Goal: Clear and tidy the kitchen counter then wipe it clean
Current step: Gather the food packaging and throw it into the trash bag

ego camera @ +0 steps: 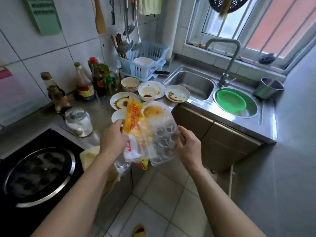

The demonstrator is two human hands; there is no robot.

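Observation:
My left hand (114,139) grips a bundle of yellow and white plastic wrappers (134,132), held up over the counter's front edge. My right hand (187,145) holds a clear plastic egg tray (162,141) by its right side, pressed against the wrappers. Behind them on the steel counter (100,110) lie several dirty white plates and bowls with brown sauce stains, among them a plate (177,95) by the sink and a small bowl (147,94). Part of the dishes is hidden by the wrappers.
Sauce bottles (85,82) and a glass jar (78,122) stand along the tiled wall. A blue dish rack (145,64) sits at the back. The double sink (193,84) holds a green basin (230,101). A black stove with a pan lid (39,175) is at left.

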